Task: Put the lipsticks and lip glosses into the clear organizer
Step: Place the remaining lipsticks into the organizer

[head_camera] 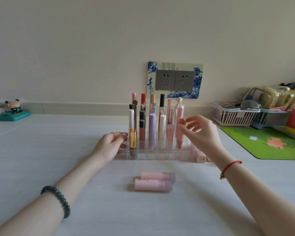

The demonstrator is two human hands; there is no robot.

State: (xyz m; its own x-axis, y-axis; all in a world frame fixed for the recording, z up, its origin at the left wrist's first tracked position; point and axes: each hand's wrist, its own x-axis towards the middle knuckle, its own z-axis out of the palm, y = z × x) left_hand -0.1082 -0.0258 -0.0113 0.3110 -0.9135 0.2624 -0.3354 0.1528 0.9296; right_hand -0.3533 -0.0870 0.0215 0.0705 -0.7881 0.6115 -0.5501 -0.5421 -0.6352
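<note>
Two pink tubes lie just in front of the organizer, touching, long axes left-right. Right hand pinches the top of a cone gloss standing at the organizer's right front. Left hand rests relaxed against the organizer's left wall, holding nothing. Tubes sit about midway between the hands; the left is the free one.

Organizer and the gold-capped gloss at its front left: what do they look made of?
Organizer: clear rigid plastic, probably acrylic; see-through walls with glossy edges. Gold-capped gloss: cap looks metallic from its bright highlights, possibly plated plastic; body translucent, plastic or glass.
</note>
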